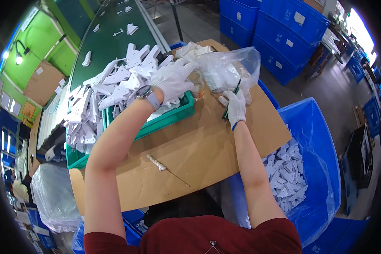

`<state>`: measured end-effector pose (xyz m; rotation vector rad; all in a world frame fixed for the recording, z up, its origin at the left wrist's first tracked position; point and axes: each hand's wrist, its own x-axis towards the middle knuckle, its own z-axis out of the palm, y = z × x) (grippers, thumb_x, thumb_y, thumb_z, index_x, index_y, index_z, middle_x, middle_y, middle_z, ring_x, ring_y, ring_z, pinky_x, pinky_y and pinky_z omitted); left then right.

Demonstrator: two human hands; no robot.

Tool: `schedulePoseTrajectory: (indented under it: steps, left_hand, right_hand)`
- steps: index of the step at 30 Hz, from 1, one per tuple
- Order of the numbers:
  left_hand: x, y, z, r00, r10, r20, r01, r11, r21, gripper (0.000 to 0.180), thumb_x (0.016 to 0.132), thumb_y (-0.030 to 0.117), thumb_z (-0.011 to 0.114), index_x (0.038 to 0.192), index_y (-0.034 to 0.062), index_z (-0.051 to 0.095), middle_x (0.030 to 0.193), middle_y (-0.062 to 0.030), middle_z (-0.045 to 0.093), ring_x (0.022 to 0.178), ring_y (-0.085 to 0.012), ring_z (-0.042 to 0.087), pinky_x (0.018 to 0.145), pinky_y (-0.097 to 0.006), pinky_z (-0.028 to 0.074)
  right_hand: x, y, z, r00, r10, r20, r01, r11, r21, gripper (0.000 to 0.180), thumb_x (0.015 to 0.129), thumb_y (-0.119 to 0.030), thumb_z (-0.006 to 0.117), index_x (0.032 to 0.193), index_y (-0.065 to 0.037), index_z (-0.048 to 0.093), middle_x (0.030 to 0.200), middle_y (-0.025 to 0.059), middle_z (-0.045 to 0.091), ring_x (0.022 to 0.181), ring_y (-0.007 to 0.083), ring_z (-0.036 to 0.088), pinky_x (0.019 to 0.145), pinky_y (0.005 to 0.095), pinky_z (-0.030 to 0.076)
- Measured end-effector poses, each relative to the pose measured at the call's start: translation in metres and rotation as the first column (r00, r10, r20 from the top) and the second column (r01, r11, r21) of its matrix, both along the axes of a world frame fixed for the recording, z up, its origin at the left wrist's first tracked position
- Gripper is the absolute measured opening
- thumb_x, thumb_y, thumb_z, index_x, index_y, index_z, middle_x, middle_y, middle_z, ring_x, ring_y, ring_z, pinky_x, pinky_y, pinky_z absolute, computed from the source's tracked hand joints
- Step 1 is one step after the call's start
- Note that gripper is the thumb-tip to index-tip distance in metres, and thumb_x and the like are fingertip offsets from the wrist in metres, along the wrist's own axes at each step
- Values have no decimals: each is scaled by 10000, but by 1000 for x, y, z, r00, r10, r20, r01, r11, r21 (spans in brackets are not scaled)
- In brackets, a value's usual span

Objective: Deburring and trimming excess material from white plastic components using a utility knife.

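Observation:
My left hand, in a white glove, reaches over a green tray heaped with white plastic parts. Its fingers are apart, close to a small clear cup on the cardboard, and I see nothing held in them. My right hand, also gloved, is closed around a slim dark green tool whose ends stick out above and below the fingers. Its exact kind is hard to make out. Just beyond that hand lies a clear plastic bag.
A thin metal rod with a wrapped white handle lies on the cardboard. Behind is a green conveyor belt with scattered parts. A lined blue bin of white parts stands right. Blue crates are stacked at the back.

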<state>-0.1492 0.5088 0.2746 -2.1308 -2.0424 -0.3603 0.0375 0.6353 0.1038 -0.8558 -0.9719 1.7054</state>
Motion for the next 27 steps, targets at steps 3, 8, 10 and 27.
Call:
schedulePoseTrajectory:
  steps: [3, 8, 10, 27]
  left_hand:
    - [8, -70, 9, 995, -12, 95, 8, 999, 45, 421, 850, 242, 649, 1256, 142, 602, 1139, -131, 631, 1110, -347, 615, 936, -458, 515]
    - [32, -215, 1, 1000, -9, -1, 8, 935, -354, 306, 810, 212, 708, 1102, 134, 663, 1106, -83, 665, 1048, -300, 655, 867, -443, 554]
    - [36, -265, -15, 999, 7, -33, -21, 893, -449, 285, 800, 216, 718, 1070, 136, 668, 1084, -72, 676, 1023, -291, 666, 858, -438, 558]
    - [-126, -200, -64, 809, 553, -200, -478, 816, 324, 398, 861, 173, 656, 1253, 150, 591, 1227, -126, 623, 1227, -312, 550, 1015, -438, 436]
  right_hand:
    - [5, 4, -2, 999, 32, -5, -32, 999, -15, 246, 936, -77, 614, 1163, 1, 556, 1063, 99, 604, 920, 204, 671, 770, 303, 618]
    - [11, 1, -1, 997, 76, 5, -76, 997, -19, 222, 922, -57, 610, 1137, -29, 563, 1056, 89, 606, 870, 188, 662, 723, 280, 596]
    - [11, -17, 8, 991, 120, 60, -120, 993, 0, 209, 933, -70, 604, 1136, -41, 561, 1056, 85, 607, 860, 180, 656, 719, 284, 598]
    - [7, -248, 53, 509, 178, 842, -786, 494, 371, 340, 960, -206, 620, 1281, -94, 618, 1126, 190, 715, 1035, 399, 671, 868, 459, 534]
